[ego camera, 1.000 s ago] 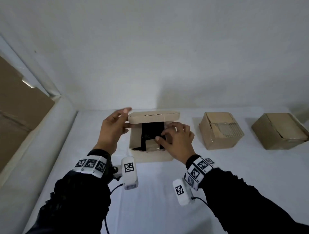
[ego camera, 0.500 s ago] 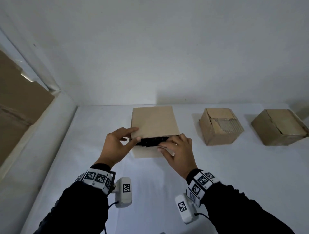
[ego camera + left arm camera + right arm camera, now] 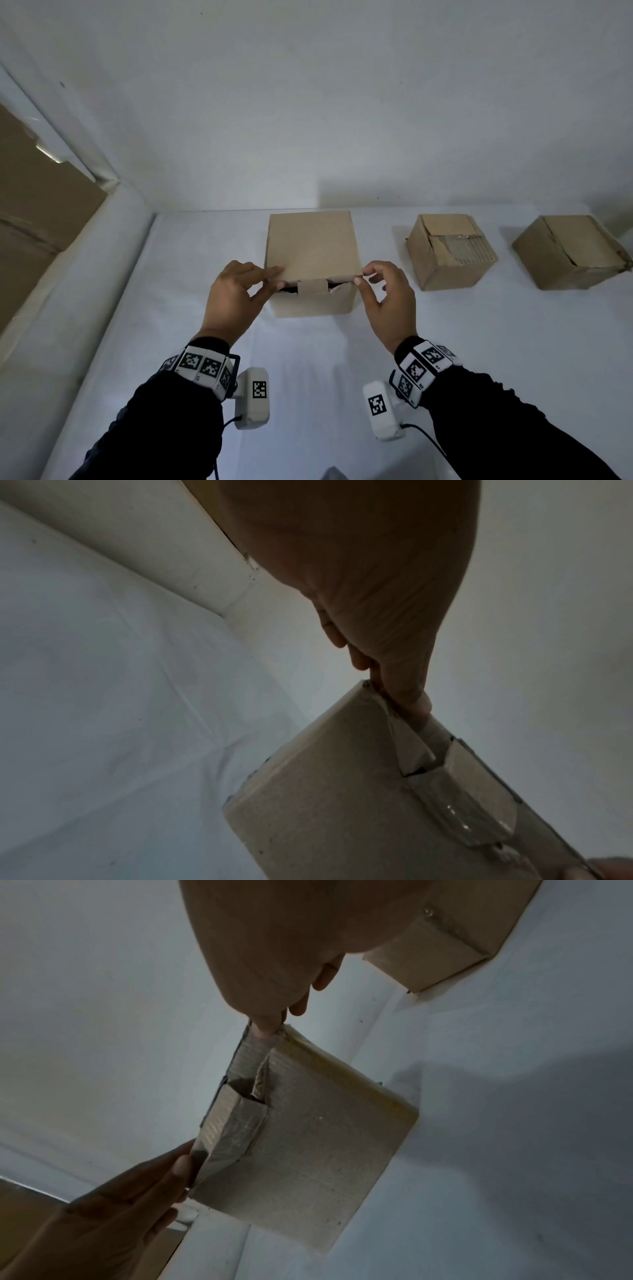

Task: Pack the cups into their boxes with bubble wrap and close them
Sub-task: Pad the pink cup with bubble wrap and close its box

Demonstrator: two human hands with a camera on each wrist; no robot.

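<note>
Standing on the white-covered table [image 3: 308,377] near its back edge, the cardboard box [image 3: 313,301] is seen with its lid [image 3: 311,245] lowered almost flat; a narrow dark gap is left along the front edge, over which a short tuck tab [image 3: 311,286] hangs outside the front wall. The lid's front left corner is pinched by the left hand [image 3: 236,301], thumb below and fingers on top. The front right corner is pinched likewise between thumb and forefinger of the right hand [image 3: 387,301]. The hands are kept apart by the width of the box. In the right wrist view a torn, ragged edge is noted along the front wall beside the tab, which is covered with glossy tape. The contents cannot be seen.

To the right, two further closed boxes are set in a row: a middle box [image 3: 448,257], well apart from the held one, with a crumpled top flap, and a far box [image 3: 572,257] by the right margin. Bare table lies in front of the box and to its left. A plain white wall [image 3: 308,102] closes the back of the table. On the left, a white ledge [image 3: 68,274] borders the table, with brown cardboard [image 3: 34,205] beyond it.
</note>
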